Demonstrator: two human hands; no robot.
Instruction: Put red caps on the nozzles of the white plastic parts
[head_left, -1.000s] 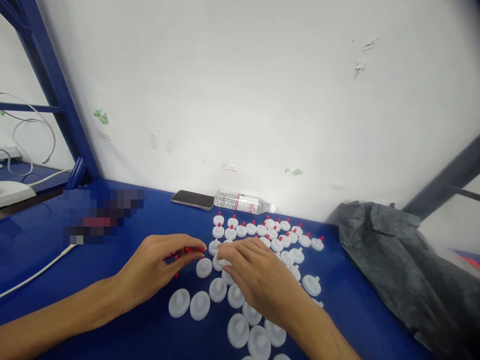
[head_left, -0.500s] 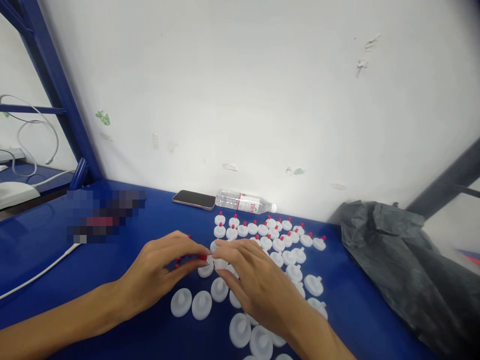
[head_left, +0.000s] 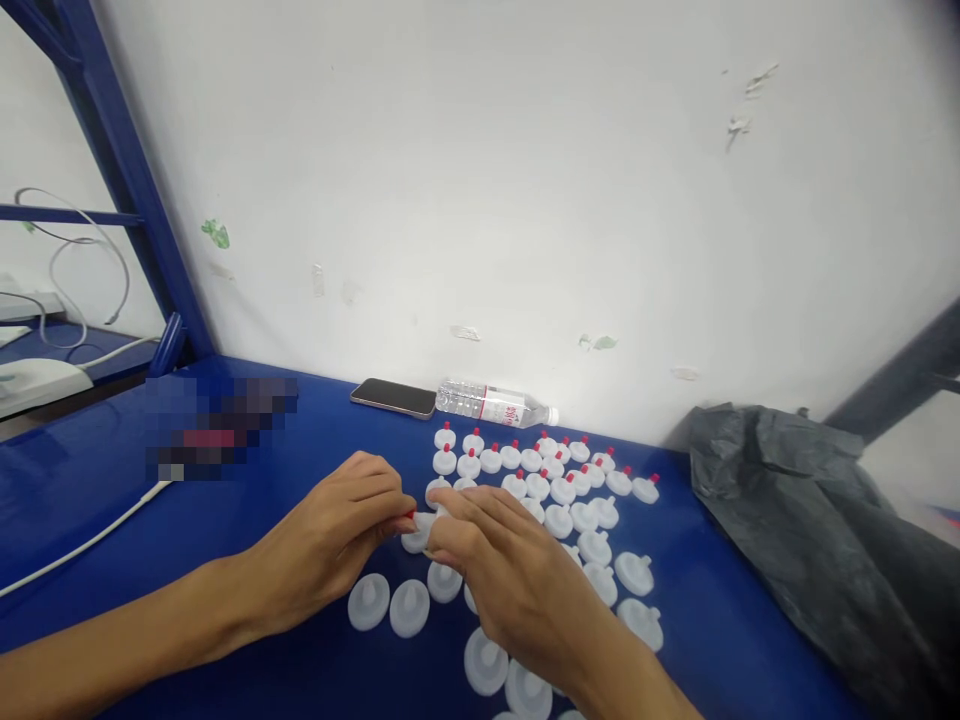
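The surface [head_left: 315, 430] is blue and a little shiny. Near its far edge lies a phone [head_left: 394, 397], its dark screen upward, and just beside it a clear bottle [head_left: 495, 404] on its side. In front of these stand white pieces with red tips [head_left: 491, 459], close together; nearer are white pieces without red [head_left: 368, 602]. A dark plastic bag [head_left: 780, 500] lies at right. At left are a white cable [head_left: 82, 542] and a pixelated object [head_left: 225, 425], which I cannot identify.

The table [head_left: 300, 440] is blue, the discs [head_left: 409, 608] white, the far tips [head_left: 655, 479] red, the bottle label [head_left: 502, 407] white and red, the right bag [head_left: 780, 490] dark grey
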